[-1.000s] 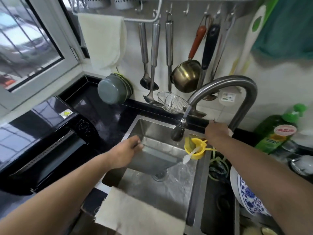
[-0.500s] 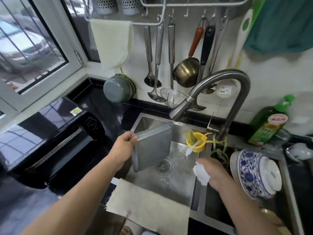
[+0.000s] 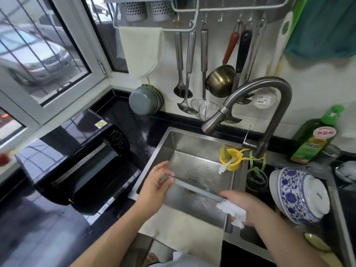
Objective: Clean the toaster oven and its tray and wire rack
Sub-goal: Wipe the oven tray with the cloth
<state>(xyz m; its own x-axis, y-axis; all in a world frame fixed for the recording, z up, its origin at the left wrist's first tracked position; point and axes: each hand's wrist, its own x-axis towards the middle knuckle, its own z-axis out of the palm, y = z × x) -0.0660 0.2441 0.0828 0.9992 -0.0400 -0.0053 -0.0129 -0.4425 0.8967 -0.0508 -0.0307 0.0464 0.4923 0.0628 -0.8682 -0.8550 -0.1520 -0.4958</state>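
Note:
The metal tray (image 3: 202, 166) is held over the sink basin, its inside facing up towards me. My left hand (image 3: 156, 182) grips its near left corner. My right hand (image 3: 248, 205) holds a crumpled white wipe (image 3: 233, 211) and rests against the tray's near right corner. The black toaster oven (image 3: 81, 160) stands on the dark counter to the left of the sink, with its door hanging open. I see no wire rack.
The faucet (image 3: 269, 97) arches over the steel sink (image 3: 161, 143) with no water running. A yellow sponge holder (image 3: 231, 158) hangs at the basin's right wall. A beige cloth (image 3: 188, 234) drapes over the front edge. A blue-and-white bowl (image 3: 298, 193) and a green detergent bottle (image 3: 316, 139) stand at the right.
My right hand left the faucet handle and came down with the wipe to the tray's near right corner. The water stopped. The tray went from tipped on edge to lying flatter.

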